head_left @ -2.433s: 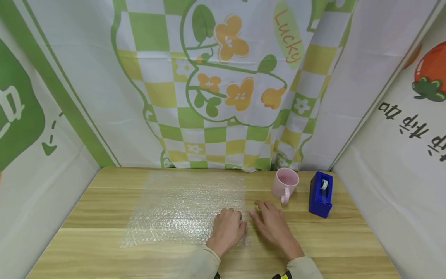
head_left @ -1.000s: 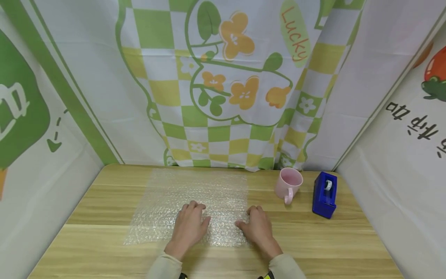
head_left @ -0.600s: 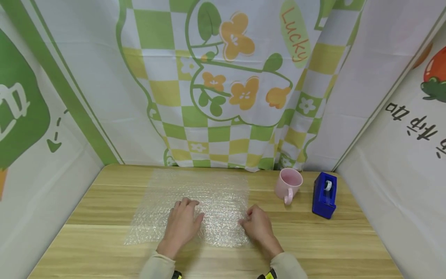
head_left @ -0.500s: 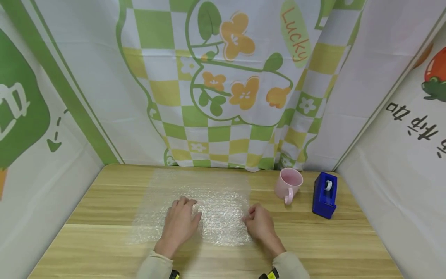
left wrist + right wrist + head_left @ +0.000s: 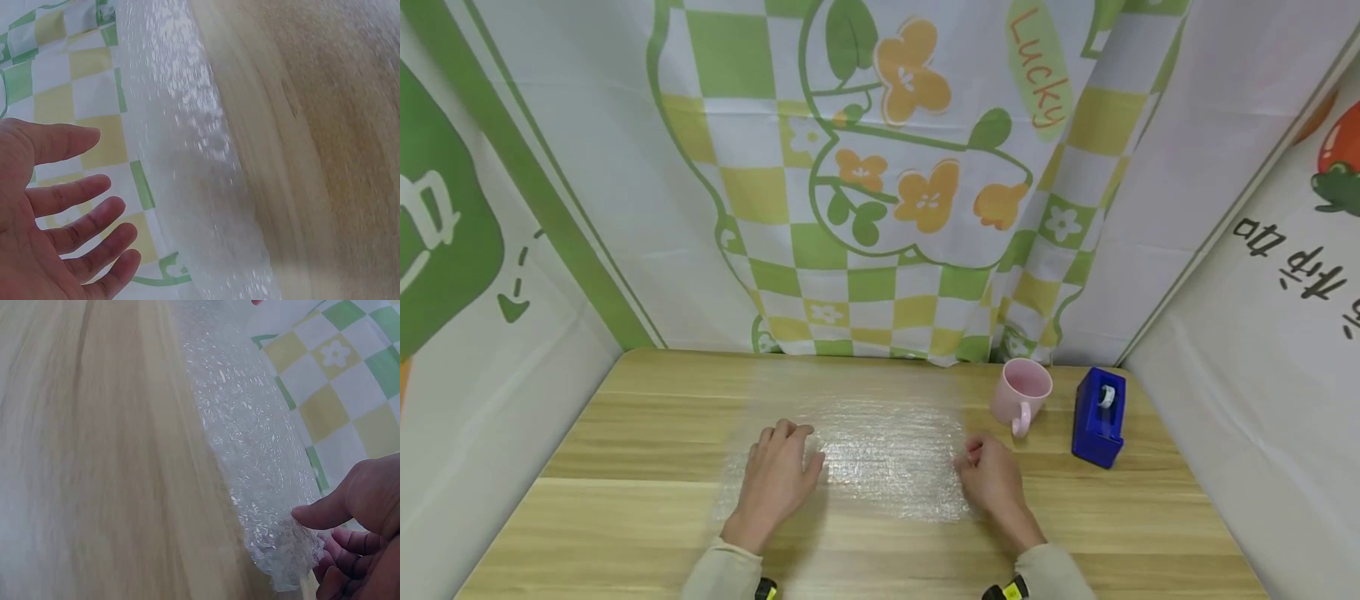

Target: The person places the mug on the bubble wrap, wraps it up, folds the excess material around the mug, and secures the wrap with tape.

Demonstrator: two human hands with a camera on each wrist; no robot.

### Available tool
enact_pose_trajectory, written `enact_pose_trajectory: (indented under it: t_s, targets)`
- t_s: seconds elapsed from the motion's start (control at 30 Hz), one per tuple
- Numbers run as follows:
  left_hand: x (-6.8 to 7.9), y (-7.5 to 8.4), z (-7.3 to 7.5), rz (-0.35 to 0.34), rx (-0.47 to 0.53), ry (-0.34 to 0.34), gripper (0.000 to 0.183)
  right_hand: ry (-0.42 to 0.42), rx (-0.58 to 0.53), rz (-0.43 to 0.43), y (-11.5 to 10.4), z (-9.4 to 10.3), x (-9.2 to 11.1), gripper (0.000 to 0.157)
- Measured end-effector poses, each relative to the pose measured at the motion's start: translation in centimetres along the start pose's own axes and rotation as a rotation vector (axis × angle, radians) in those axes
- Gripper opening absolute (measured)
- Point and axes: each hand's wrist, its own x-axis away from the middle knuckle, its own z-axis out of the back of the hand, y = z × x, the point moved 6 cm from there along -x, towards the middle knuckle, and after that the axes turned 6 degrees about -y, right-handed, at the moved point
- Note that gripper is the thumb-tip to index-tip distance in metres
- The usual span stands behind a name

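Note:
A clear sheet of bubble wrap [image 5: 887, 458] lies over the middle of the wooden table, blurred in the head view. My right hand [image 5: 992, 479] pinches its right edge between thumb and curled fingers; the right wrist view shows the bubble wrap [image 5: 250, 437] bunched at the thumb. Over the sheet's left part is my left hand [image 5: 778, 475], its fingers spread and relaxed. In the left wrist view that hand [image 5: 56, 206] has nothing between its fingers; whether it touches the sheet cannot be told.
A pink mug [image 5: 1021, 396] stands behind my right hand, its handle toward me. Right of it is a blue tape dispenser [image 5: 1097, 417] with a small roll. The wooden table [image 5: 625, 517] ends at a checkered curtain [image 5: 865, 283] at the back, with white walls at both sides.
My right hand has taken hold of the bubble wrap's right edge and moved right, and the sheet has slid right with it. My left hand has moved left from near the sheet's right edge.

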Motion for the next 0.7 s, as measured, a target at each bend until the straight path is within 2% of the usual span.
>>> enact_pose_trajectory:
  t_s: [0.23,0.7]
  targets:
    - [0.1,0.1,0.1,-0.003,-0.006,-0.003,0.039,0.01,0.039,-0.033,1.7,1.2,0.4,0.019]
    - [0.3,0.1,0.1,-0.003,-0.014,-0.022,0.04,0.023,0.111,-0.033,3.6,2.8,0.8,0.022]
